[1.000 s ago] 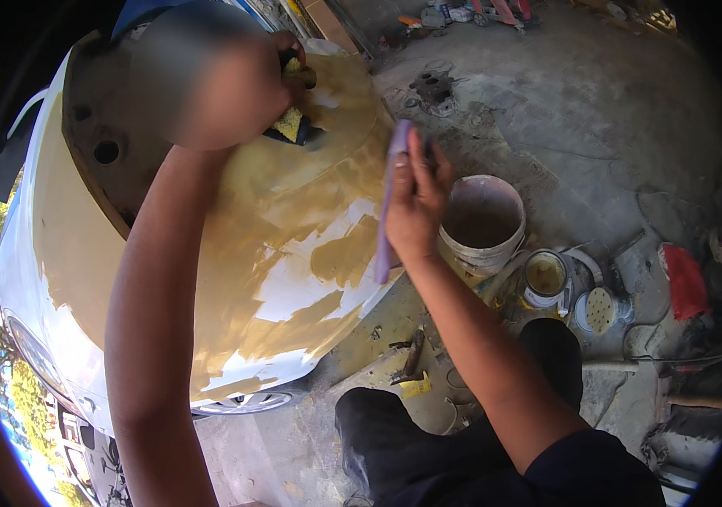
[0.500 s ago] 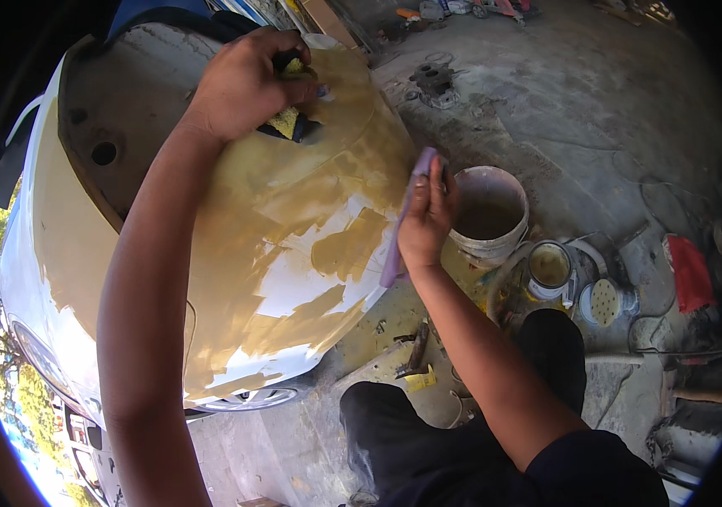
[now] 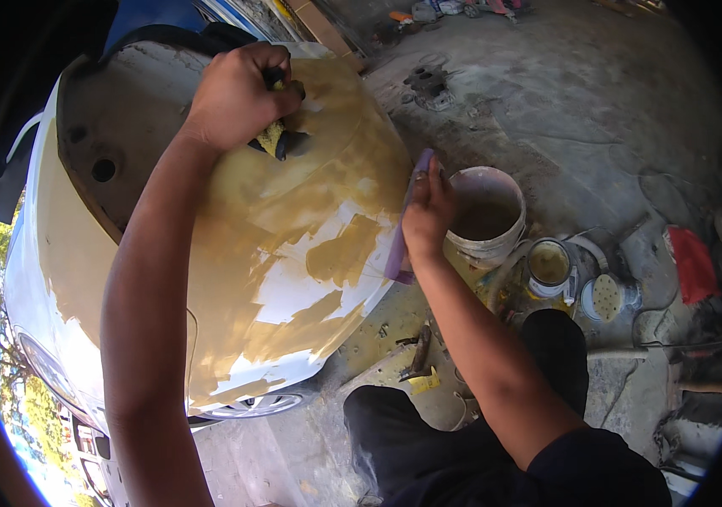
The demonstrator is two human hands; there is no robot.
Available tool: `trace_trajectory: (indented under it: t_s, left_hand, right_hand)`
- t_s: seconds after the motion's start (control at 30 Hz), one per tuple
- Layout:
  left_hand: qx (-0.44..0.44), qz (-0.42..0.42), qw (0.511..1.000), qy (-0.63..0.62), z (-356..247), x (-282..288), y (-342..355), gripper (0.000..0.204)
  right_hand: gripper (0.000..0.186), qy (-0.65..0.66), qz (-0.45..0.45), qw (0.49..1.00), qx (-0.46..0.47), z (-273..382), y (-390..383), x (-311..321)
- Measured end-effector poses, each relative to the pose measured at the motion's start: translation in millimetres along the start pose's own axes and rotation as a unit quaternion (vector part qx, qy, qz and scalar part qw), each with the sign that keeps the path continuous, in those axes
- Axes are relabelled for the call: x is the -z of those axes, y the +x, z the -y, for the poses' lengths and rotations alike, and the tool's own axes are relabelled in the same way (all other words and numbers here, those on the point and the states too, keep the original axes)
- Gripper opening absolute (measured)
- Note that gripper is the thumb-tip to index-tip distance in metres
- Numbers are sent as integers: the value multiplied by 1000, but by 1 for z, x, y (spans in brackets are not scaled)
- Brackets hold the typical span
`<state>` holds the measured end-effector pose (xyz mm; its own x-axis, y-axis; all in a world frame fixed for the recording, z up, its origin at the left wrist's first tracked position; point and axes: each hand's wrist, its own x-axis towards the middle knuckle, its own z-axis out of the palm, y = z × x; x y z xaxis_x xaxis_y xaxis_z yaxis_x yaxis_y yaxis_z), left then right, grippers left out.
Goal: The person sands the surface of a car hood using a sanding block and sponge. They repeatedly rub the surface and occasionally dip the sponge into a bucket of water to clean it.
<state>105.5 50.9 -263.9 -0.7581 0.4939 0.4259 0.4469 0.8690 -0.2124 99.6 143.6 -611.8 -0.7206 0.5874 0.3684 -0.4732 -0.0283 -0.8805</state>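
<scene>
In front of me is a white car's curved bumper (image 3: 285, 291), coated in patches of tan filler with bare white showing between them. At its upper part my left hand (image 3: 238, 95) is closed round a yellow sponge (image 3: 270, 137) with black material about it, pressed against a wet-looking tan area. My right hand (image 3: 429, 213) grips a long, flat purple sanding block (image 3: 396, 252) at the bumper's right edge. The block stands nearly on edge there; whether it touches the surface, I cannot tell.
Right of the bumper stands a white bucket (image 3: 486, 241) of murky liquid. Close by are an open tin (image 3: 549, 264), a round sander with a holed pad (image 3: 606, 300) and a red cloth (image 3: 693, 264). A hammer-like tool (image 3: 418, 348) lies on the floor before my knees.
My left hand has shifted slightly left and down with the sponge over the tan filler. The right hand still holds the purple sanding block in nearly the same place.
</scene>
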Motion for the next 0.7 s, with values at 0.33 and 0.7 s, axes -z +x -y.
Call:
trace_trajectory:
  t_s: [0.33,0.7]
  left_hand:
    - [-80,-49,996,-4,21,-9,3,25]
    - [34,0,999,-13,4,-1,-3,24]
  right_hand:
    - [47,61,-25,994,-90,-7,4,0]
    - [47,66,42,988,-130,-9,14,2]
